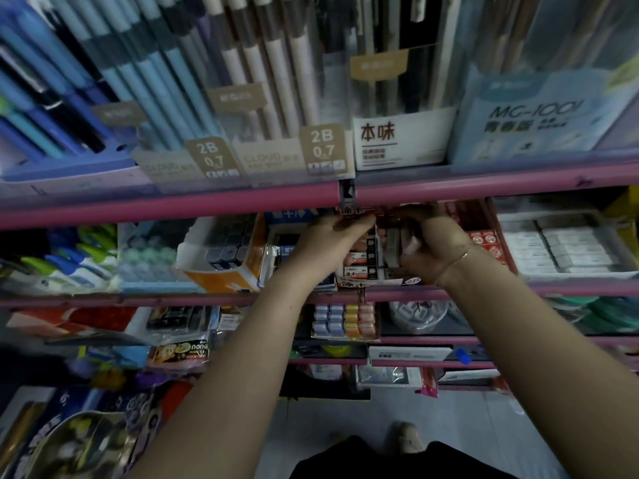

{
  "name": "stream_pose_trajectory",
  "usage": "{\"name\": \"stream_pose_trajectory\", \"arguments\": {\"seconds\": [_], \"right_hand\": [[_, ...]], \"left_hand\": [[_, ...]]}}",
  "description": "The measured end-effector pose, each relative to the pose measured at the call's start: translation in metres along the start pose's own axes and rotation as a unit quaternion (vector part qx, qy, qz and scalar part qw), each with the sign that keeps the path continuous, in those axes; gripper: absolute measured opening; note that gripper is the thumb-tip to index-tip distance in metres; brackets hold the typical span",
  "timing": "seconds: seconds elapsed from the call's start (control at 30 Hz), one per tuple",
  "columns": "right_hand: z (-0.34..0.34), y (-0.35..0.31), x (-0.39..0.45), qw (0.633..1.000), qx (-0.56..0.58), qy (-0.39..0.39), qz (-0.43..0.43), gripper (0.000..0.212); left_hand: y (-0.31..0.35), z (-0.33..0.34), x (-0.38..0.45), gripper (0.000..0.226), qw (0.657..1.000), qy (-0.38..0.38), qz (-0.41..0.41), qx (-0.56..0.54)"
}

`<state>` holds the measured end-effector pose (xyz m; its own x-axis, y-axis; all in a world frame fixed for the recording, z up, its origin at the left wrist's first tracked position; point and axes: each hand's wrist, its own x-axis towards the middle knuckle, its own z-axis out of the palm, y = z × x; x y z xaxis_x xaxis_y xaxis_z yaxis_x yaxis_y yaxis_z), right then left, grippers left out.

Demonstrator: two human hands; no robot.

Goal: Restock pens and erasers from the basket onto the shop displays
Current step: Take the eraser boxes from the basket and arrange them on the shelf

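Both hands reach into the middle shelf of a pink-railed display, at an open red/white eraser box [366,261] just under the upper rail [207,202]. Left hand [332,236] rests fingers on the box's far-left edge w/ fingertips curled over the raised flap; grip looks clamped on the box rim. Right hand [432,243] is in the box's right half, fingers curled around small pale erasers [394,247]; thin bracelet [456,261] on that wrist. Sleeved erasers [359,259] lie stacked in the box's left part. Left of it: orange/white carton [221,257] of dark blocks, tilted. Right: clear tray [560,247] of white erasers. Above the rail, pencil packs marked 2B 0.7 [321,146] stand in rows. Lower shelf, near: pastel eraser set [345,321]. Basket not in view. Image is blurry, so finer finger contact can't be told.
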<state>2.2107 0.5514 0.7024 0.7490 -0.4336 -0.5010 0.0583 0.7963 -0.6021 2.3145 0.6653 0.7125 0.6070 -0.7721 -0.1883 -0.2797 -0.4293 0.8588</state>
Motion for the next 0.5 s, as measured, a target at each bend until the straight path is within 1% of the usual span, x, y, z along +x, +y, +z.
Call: {"name": "stream_pose_trajectory", "arguments": {"seconds": [0.07, 0.13, 0.2, 0.27, 0.3, 0.33, 0.37, 0.4, 0.43, 0.47, 0.5], "right_hand": [[0.004, 0.003, -0.005, 0.995, 0.094, -0.041, 0.007, 0.022], [0.006, 0.006, -0.011, 0.989, 0.143, -0.044, -0.002, 0.025], [0.005, 0.010, -0.014, 0.990, 0.138, -0.025, -0.012, 0.026], [0.002, 0.010, -0.014, 0.994, 0.108, -0.002, -0.034, 0.027], [-0.001, 0.009, -0.014, 0.996, 0.062, 0.024, -0.062, 0.026], [-0.004, 0.006, -0.015, 0.993, -0.021, 0.059, -0.097, 0.024], [-0.009, 0.003, -0.016, 0.979, -0.129, 0.092, -0.127, 0.020], [-0.013, 0.000, -0.017, 0.956, -0.231, 0.112, -0.146, 0.015], [-0.016, -0.002, -0.018, 0.936, -0.297, 0.116, -0.150, 0.011], [-0.019, -0.004, -0.020, 0.928, -0.329, 0.104, -0.140, 0.009], [-0.021, -0.004, -0.021, 0.929, -0.340, 0.078, -0.124, 0.012]], "left_hand": [[0.007, 0.007, -0.006, 0.028, 0.999, -0.036, -0.020, 0.011], [0.007, 0.015, -0.010, 0.026, 0.999, -0.035, -0.038, 0.015], [0.006, 0.019, -0.011, 0.016, 0.999, -0.023, -0.047, 0.002], [0.005, 0.016, -0.013, 0.011, 0.998, -0.016, -0.061, -0.028], [0.004, 0.013, -0.015, 0.010, 0.996, -0.014, -0.068, -0.059], [0.004, 0.010, -0.016, 0.009, 0.993, -0.011, -0.070, -0.092], [0.002, 0.007, -0.017, 0.008, 0.991, -0.006, -0.065, -0.114], [0.002, 0.005, -0.018, 0.008, 0.990, 0.001, -0.059, -0.125], [0.002, 0.003, -0.019, 0.008, 0.990, 0.010, -0.055, -0.131], [0.002, 0.003, -0.019, 0.008, 0.989, 0.018, -0.055, -0.139], [0.002, 0.005, -0.018, 0.007, 0.987, 0.024, -0.057, -0.150]]}}
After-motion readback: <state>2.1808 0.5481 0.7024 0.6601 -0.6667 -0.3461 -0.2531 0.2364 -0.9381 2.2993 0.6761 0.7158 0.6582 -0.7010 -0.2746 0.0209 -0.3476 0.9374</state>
